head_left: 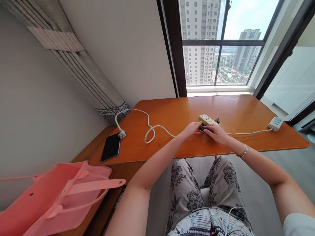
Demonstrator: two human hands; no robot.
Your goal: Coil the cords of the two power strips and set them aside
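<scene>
Both of my hands meet over the near part of the wooden desk, pinching a small black cable [201, 127] between them. It looks bundled, and the fingers cover most of it. My left hand [192, 129] closes on it from the left, my right hand [216, 133] from the right. Just beyond the fingers lies a cream power strip [206, 119]. A black plug [217, 120] shows at the strip's right end. A white cord [159, 126] runs in loops from the left toward my hands.
The wooden desk [167, 111] stands before a window. On its left lie a white plug [121, 133] and a dark tablet [110, 147]; at the right end sits a white socket block [275, 123] on a white cord. A pink bag [61, 196] stands open at lower left.
</scene>
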